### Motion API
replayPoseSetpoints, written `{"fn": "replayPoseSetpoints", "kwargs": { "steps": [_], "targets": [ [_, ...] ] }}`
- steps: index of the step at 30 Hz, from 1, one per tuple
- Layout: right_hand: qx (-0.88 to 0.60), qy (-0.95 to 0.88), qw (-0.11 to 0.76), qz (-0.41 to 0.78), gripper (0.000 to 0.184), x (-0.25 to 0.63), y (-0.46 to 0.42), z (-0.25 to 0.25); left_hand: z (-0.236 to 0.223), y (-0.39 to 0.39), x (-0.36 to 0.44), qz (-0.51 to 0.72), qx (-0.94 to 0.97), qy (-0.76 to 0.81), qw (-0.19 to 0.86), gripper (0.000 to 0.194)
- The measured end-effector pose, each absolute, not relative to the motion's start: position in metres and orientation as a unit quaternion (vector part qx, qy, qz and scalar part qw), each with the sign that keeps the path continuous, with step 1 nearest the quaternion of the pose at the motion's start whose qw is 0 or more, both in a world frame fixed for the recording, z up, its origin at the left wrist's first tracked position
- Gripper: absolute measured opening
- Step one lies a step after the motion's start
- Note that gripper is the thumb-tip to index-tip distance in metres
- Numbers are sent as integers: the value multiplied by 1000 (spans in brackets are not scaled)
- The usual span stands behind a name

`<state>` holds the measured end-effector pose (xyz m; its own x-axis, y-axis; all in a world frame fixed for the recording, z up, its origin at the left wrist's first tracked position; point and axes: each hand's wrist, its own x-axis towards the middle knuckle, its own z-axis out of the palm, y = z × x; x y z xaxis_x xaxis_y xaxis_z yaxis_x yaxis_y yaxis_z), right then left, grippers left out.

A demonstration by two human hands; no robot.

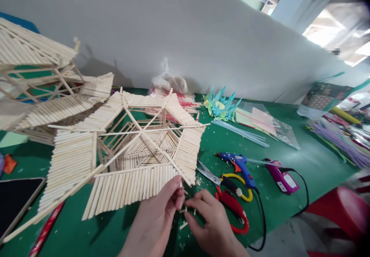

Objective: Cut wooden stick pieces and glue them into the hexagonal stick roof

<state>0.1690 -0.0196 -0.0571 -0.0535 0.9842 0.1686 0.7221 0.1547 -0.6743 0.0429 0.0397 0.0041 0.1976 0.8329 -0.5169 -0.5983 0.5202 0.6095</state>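
A model roof (72, 153) of pale wooden sticks, set side by side around a star-shaped open frame, fills the centre left. My left hand (158, 214) is at its front right corner, thumb and fingers pinched around what looks like a short wooden stick, mostly hidden by the fingertips. To its right, my right hand (209, 220) is low over the table, its thumb and fingertips closing on a small stick piece (185, 209). More cut stick bits (183, 225) lie beneath the fingers. Scissors (238, 207) with red and yellow handles lie open right of my hands.
A blue glue gun (237, 164) and its black cord lie beyond the scissors, near a purple device (282, 176). Another stick model (31, 79) stands at left. A phone (20, 199), blue-green paper piece (221, 104), bagged sticks (173, 95) and a red stool (343, 214) surround the work.
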Motion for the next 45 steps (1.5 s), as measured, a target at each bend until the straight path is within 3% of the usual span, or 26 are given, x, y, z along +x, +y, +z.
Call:
{"fn": "replayPoseSetpoints", "kwargs": {
  "steps": [9,14,18,22,33,45],
  "targets": [
    [-606,-710,314,171,23,159,-20,-69,5,41,45,478,140,415,761,11],
    [-594,-674,419,132,18,173,-15,-36,7,41,44,468,123,412,772,15],
    [-539,-671,504,74,29,172,1,-9,8,40,43,469,86,450,755,16],
    [-531,-705,463,78,36,161,16,1,9,41,44,494,69,446,743,15],
    [-519,-768,374,23,31,159,26,5,13,39,44,485,47,407,773,8],
    [-506,-782,363,-29,31,164,27,7,11,40,44,489,40,426,760,11]
  ]
}}
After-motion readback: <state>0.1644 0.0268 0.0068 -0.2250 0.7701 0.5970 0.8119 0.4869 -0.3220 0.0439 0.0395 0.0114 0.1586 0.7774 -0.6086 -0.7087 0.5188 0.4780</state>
